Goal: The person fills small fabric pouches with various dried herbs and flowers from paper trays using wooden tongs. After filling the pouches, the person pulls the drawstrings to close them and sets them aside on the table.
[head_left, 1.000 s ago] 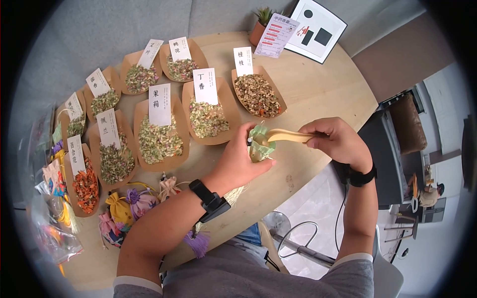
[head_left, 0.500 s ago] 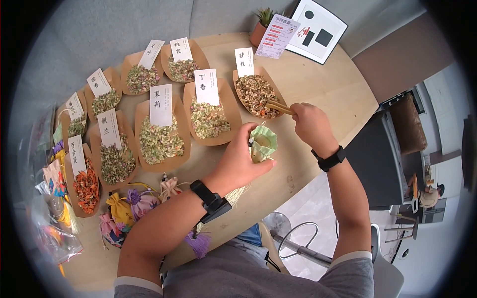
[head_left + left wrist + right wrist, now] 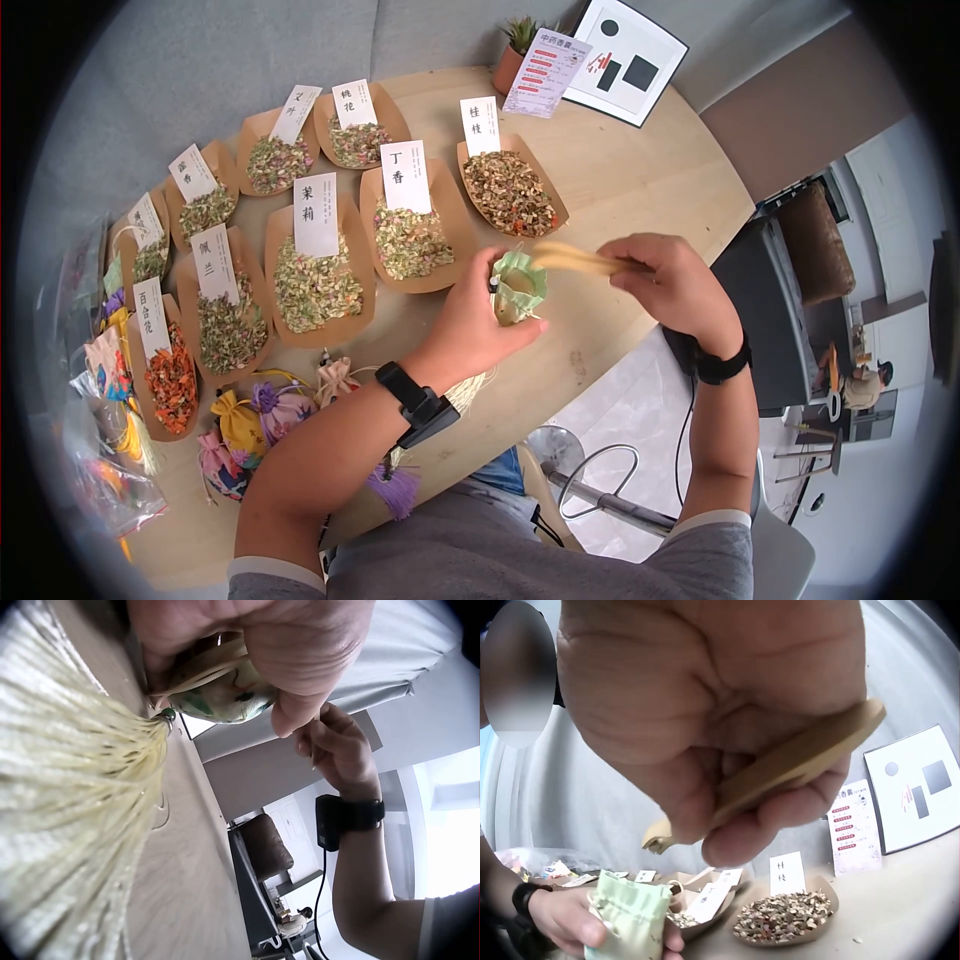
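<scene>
My left hand (image 3: pixel 465 330) grips a small pale green drawstring pouch (image 3: pixel 523 290), its gathered mouth facing up. Under that hand in the left wrist view, a cream tassel (image 3: pixel 82 795) hangs from the pouch. My right hand (image 3: pixel 685 285) holds a wooden spoon (image 3: pixel 802 761) by its handle. The spoon's bowl end is blurred in the head view, close over the pouch's mouth. Just beyond lies a paper tray (image 3: pixel 556 222) of chopped brown herb pieces (image 3: pixel 510 190) with a white label card.
Several more paper trays of dried herbs, such as orange petals (image 3: pixel 172 385), fill the table's left and back. Finished-looking pouches (image 3: pixel 240 420) lie by the left forearm. A potted plant (image 3: pixel 510 68), a printed card (image 3: pixel 545 72) and a framed picture (image 3: pixel 627 60) stand at the back.
A second ago the spoon was at the pouch; half a second ago it dipped into the brown herb tray. Now the right hand has brought it back to the pouch. The left hand stays put.
</scene>
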`<state>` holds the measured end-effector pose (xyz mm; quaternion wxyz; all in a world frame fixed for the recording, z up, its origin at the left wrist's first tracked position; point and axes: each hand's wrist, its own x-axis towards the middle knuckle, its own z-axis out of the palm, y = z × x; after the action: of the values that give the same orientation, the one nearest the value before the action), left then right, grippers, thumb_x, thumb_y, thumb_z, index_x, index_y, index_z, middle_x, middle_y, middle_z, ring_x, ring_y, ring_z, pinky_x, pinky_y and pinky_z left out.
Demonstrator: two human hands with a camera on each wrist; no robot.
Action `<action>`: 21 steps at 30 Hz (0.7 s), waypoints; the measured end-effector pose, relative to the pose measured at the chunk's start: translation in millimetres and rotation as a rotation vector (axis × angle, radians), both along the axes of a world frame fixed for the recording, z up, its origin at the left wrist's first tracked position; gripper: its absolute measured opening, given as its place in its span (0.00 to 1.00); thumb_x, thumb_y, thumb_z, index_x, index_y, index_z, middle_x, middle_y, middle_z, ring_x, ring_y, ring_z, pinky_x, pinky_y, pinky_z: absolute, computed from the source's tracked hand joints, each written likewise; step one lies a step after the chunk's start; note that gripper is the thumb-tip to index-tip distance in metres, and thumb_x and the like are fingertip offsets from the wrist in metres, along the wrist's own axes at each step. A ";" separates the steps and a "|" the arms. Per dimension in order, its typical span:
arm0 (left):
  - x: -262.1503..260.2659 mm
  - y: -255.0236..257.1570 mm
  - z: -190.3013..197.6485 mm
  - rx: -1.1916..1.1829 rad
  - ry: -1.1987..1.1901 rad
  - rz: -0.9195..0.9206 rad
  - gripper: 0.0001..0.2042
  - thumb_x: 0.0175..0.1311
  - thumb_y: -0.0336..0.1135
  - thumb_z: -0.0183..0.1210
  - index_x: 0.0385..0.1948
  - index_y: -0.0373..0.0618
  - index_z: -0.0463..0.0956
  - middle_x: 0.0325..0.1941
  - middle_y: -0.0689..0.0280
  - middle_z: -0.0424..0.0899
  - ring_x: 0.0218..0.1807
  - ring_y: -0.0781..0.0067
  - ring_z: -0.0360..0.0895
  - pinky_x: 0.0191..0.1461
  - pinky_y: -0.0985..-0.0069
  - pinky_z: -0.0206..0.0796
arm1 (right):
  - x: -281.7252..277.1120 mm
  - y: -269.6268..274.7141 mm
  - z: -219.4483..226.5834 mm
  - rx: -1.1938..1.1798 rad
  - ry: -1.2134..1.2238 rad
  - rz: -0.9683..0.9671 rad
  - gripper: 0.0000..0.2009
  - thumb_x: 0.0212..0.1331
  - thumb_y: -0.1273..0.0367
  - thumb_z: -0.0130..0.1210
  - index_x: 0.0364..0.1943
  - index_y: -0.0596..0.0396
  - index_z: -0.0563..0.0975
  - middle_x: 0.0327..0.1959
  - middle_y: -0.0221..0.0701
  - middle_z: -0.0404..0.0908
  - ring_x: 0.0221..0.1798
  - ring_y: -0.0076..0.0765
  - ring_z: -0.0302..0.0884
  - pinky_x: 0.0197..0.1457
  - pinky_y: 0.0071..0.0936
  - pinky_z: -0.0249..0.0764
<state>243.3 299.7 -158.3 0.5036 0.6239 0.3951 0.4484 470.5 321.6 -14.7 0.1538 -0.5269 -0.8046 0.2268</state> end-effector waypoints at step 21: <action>-1.1 -0.4 -1.5 0.004 -0.017 -0.001 0.41 0.54 0.38 0.74 0.65 0.37 0.57 0.58 0.56 0.74 0.59 0.67 0.74 0.63 0.68 0.68 | -8.6 66.3 -87.2 0.343 -0.345 -0.110 0.05 0.56 0.77 0.54 0.34 0.59 0.80 0.32 0.44 0.82 0.38 0.56 0.80 0.42 0.47 0.75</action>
<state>242.2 299.2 -159.8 0.5059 0.6212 0.3897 0.4542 461.8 387.9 -101.8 0.1134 -0.5670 -0.8157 -0.0149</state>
